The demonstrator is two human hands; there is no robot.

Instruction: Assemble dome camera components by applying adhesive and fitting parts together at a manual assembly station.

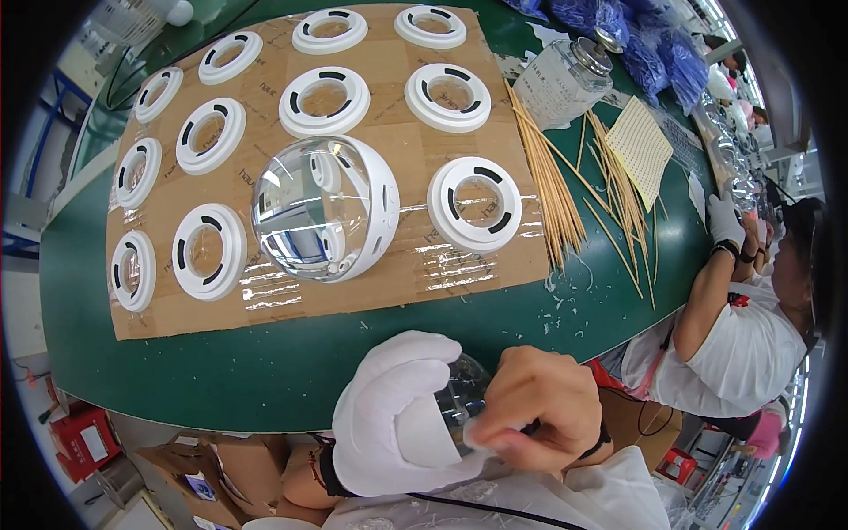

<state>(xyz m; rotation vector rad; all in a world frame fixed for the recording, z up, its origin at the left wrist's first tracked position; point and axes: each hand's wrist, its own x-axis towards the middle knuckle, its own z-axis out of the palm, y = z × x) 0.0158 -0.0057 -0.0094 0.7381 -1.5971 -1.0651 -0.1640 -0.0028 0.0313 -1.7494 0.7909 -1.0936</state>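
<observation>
The clear, rounded piece (466,382) sits low in the view, at 6 o'clock and a little toward 5, held at the near side of the green surface (212,375); its curved wall shows toward 12 o'clock, but the hands cover so much of it that I cannot tell its long axis or which way its opening faces. The left hand (389,415), in a white glove, wraps it from 9 o'clock, this grip closed round its side with the fingers reaching toward 1 o'clock. The bare right hand (549,402) comes in from 3 o'clock with fingers curled, close against the piece; its thumb is blurred, and I cannot tell whether this grip pinches anything. From the held piece, a cardboard sheet (397,190) spreads from 10 to 12 o'clock, bearing white rings (477,241) and, at 11 o'clock, a large clear dome (305,208) on a white base. Thin wooden sticks (549,199) lie at 1 o'clock, with a glass jar (564,87) beyond. A bare green strip runs between the sheet's near edge and the hands, widening toward 9 o'clock; cardboard boxes (252,468) stand below the edge at 8 o'clock, and a co-worker (742,353) sits at 2 to 3 o'clock.
</observation>
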